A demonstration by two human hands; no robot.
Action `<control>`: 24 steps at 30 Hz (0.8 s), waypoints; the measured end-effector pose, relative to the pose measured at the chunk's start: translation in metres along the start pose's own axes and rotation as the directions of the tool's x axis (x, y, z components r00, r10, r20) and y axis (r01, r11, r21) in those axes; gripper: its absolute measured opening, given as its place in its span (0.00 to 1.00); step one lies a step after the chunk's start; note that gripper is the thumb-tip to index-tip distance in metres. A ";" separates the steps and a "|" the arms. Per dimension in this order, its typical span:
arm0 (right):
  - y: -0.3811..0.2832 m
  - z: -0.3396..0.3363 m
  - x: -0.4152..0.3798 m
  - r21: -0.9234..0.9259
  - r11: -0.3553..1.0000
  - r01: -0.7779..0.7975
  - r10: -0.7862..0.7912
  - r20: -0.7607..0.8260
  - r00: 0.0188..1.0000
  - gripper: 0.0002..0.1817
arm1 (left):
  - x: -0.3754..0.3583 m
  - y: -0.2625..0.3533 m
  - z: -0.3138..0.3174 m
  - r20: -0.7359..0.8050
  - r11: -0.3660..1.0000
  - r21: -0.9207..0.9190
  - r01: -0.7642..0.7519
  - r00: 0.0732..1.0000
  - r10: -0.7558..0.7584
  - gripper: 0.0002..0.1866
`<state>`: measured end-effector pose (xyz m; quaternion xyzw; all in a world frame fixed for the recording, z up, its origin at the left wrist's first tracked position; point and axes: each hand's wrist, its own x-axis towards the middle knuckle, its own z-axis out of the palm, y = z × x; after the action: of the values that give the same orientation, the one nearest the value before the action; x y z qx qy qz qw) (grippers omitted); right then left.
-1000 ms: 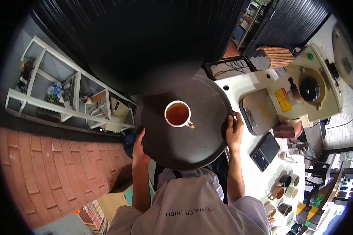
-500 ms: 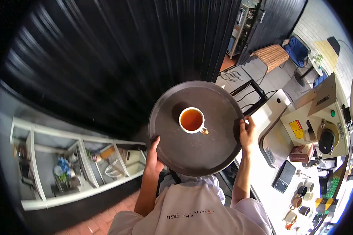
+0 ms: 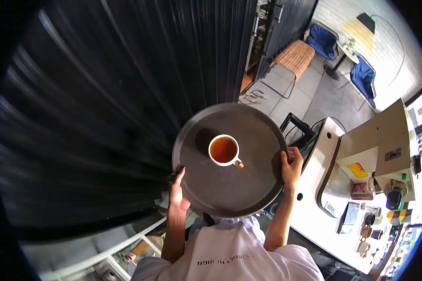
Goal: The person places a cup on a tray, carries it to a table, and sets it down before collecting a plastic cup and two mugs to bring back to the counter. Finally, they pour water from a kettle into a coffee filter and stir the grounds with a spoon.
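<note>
A round dark brown serving tray (image 3: pixel 229 192) is held out in front of my body, gripped at both sides. On it stands a white cup (image 3: pixel 223 162) of reddish-brown tea (image 3: pixel 223 149), a little above the tray's middle, its handle pointing to the lower right. My left hand (image 3: pixel 178 191) clasps the left rim, thumb on top and the other fingers mostly hidden underneath. Around the right rim closes my right hand (image 3: pixel 291 166), also with the thumb over the edge.
A dark ribbed wall (image 3: pixel 103 117) runs along the left. On the right is a white counter (image 3: pixel 309 225) with a beige machine (image 3: pixel 384 140) and several cups (image 3: pixel 366 232). Beyond lie a wicker bench (image 3: pixel 293 58), blue chairs (image 3: pixel 322 41) and a small round table (image 3: pixel 348 52). White shelving (image 3: pixel 98 262) stands lower left.
My view has turned to the right: the seating and counter sit further left, and the shelving has slid down. Both hands keep hold of the tray, and the cup still stands on it.
</note>
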<state>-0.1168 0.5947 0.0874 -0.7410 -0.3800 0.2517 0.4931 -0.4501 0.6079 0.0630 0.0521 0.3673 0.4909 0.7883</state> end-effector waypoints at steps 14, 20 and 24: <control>-0.028 0.038 0.099 0.161 0.987 0.000 0.044 -0.271 0.962 0.06 | 0.194 0.084 0.109 0.204 0.956 0.231 0.182 0.951 -0.231 0.21; -0.015 0.048 0.129 0.193 0.979 0.063 0.030 -0.447 0.894 0.05 | 0.252 0.096 0.160 0.190 0.913 0.364 0.184 0.945 -0.266 0.23; -0.024 0.045 0.139 0.205 0.979 0.019 0.090 -0.509 0.856 0.06 | 0.280 0.095 0.193 0.187 0.885 0.411 0.218 0.930 -0.315 0.23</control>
<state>-0.0766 0.7372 0.0919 -0.7341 -0.1928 0.0908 0.6447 -0.3287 0.9375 0.0976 0.2147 0.3580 0.2853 0.8628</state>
